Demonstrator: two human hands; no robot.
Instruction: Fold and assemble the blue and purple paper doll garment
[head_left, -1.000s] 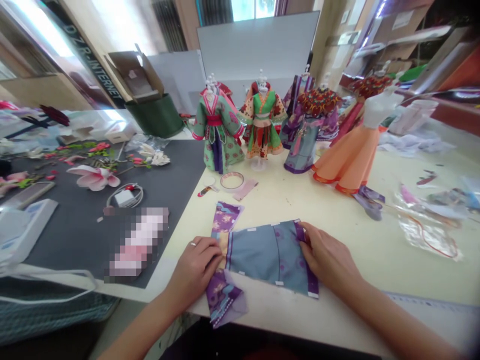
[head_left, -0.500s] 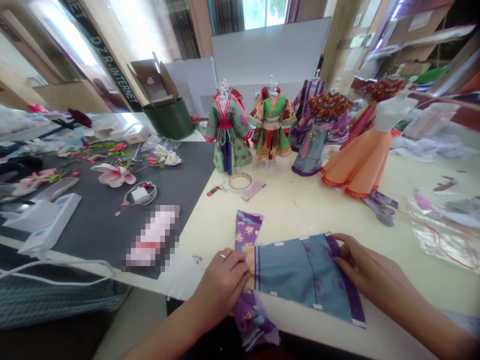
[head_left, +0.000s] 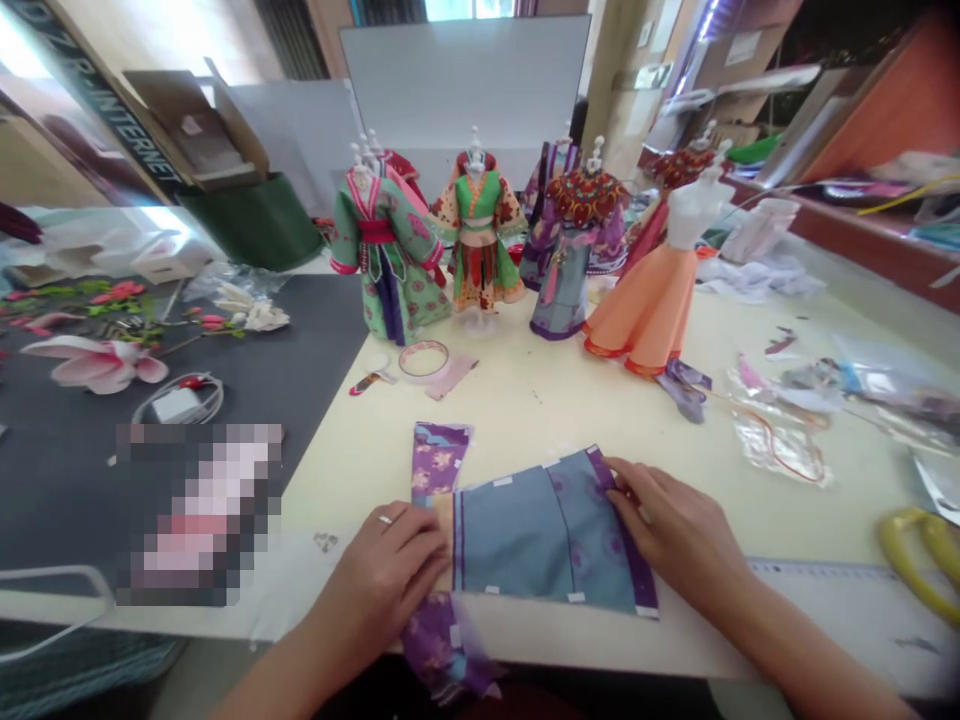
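A doll-sized garment [head_left: 517, 535] lies flat at the table's front edge. It has a blue-grey skirt with a dark purple hem, small white tabs along its sides, and purple flowered sleeves [head_left: 439, 460] at its left end. My left hand [head_left: 401, 565], wearing a ring, has its fingers closed together on the beige top part, partly covering it. At the other end, my right hand [head_left: 652, 515] grips the purple hem near its upper corner between thumb and fingers. The lower sleeve hangs over the table edge.
Dressed doll stands, including one in a green robe [head_left: 386, 250] and one in an orange skirt [head_left: 652, 310], line the back. A tape roll [head_left: 424, 360] lies before them. Yellow-handled scissors [head_left: 926, 560] and a ruler [head_left: 817, 570] are at right. A pink flower [head_left: 97, 362] lies left.
My view has turned to the right, so the scene sits further left and the scissors and ruler show. Both hands stay at the same places on the garment.
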